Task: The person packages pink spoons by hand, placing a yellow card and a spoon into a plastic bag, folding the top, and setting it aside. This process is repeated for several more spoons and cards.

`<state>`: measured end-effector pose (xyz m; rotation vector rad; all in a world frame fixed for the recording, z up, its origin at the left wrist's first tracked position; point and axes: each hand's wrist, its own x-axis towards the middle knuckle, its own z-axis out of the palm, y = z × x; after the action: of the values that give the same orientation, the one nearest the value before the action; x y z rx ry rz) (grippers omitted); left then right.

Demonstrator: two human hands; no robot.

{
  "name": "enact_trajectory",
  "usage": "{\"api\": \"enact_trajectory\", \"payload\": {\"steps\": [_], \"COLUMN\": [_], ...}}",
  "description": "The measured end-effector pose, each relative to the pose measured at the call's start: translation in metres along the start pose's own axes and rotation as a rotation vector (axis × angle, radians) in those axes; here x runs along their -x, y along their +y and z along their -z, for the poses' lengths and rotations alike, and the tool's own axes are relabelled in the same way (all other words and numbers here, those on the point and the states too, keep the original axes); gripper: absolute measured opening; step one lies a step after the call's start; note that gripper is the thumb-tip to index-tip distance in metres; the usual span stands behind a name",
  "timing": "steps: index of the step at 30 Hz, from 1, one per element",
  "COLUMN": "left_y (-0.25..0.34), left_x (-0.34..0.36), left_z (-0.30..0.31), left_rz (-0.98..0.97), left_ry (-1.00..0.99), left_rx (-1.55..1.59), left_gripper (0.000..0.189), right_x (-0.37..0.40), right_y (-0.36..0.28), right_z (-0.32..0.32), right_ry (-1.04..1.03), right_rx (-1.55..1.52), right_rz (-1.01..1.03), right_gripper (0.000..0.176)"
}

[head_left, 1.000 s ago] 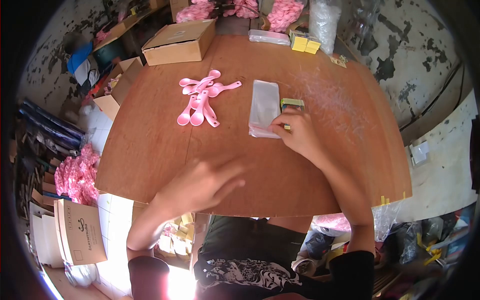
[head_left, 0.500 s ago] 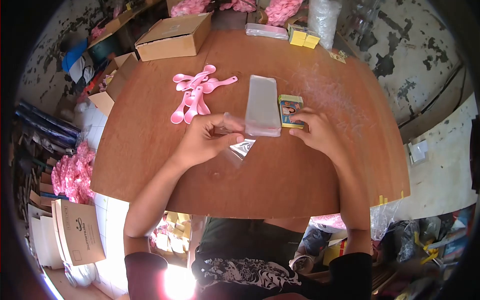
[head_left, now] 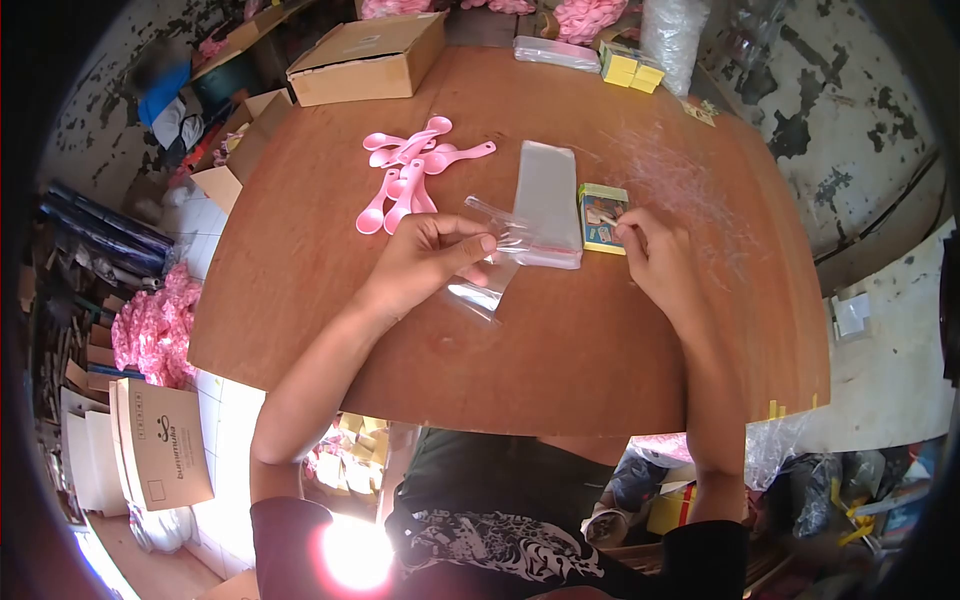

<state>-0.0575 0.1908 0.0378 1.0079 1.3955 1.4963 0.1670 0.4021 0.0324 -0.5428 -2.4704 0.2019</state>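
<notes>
My left hand (head_left: 420, 265) pinches a clear plastic bag (head_left: 482, 296) between thumb and fingers, over the middle of the table. To its right lies a neat stack of clear plastic bags (head_left: 548, 195). Beside that stack is a pile of small printed cards (head_left: 601, 236) with yellow edges. My right hand (head_left: 662, 258) is at the pile's right side, thumb and forefinger closed on the edge of the top card. Pink plastic spoons (head_left: 403, 192) lie in a loose heap beyond my left hand.
A closed cardboard box (head_left: 365, 62) stands at the far left of the wooden table (head_left: 540, 370). Yellow card bundles (head_left: 630, 68), more packed bags (head_left: 556, 53) and a plastic roll (head_left: 675, 42) sit at the back. A person (head_left: 170, 105) is at the far left.
The view has shifted slightly. My right fingers have drawn together at the card pile's right edge. The bag in my left hand shows more spread out.
</notes>
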Motion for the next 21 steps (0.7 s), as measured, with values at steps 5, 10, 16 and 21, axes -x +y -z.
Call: {"api": "enact_trajectory", "payload": {"steps": [5,10,16,21], "left_y": [-0.003,-0.006,-0.012,-0.015], "left_x": [0.001,0.005,0.004,0.003], "left_z": [-0.006,-0.015,-0.016,-0.017], "left_rz": [0.048,0.078,0.030,0.025], "left_ry": [-0.006,-0.127,-0.176,-0.149], "left_rx": [-0.126,-0.158,-0.137,-0.199], "left_gripper": [0.019,0.021,0.023,0.027], "right_x": [0.003,0.011,0.009,0.008], "right_y": [-0.033,-0.059,-0.051,-0.046], "right_z": [0.019,0.016,0.001,0.002], "right_ry": [0.363,0.263,0.284,0.076], "right_rx": [-0.654,-0.920,-0.796,-0.740], "right_rz": [-0.137,-0.191,-0.144,-0.157], "right_gripper": [0.008,0.009,0.011,0.011]}}
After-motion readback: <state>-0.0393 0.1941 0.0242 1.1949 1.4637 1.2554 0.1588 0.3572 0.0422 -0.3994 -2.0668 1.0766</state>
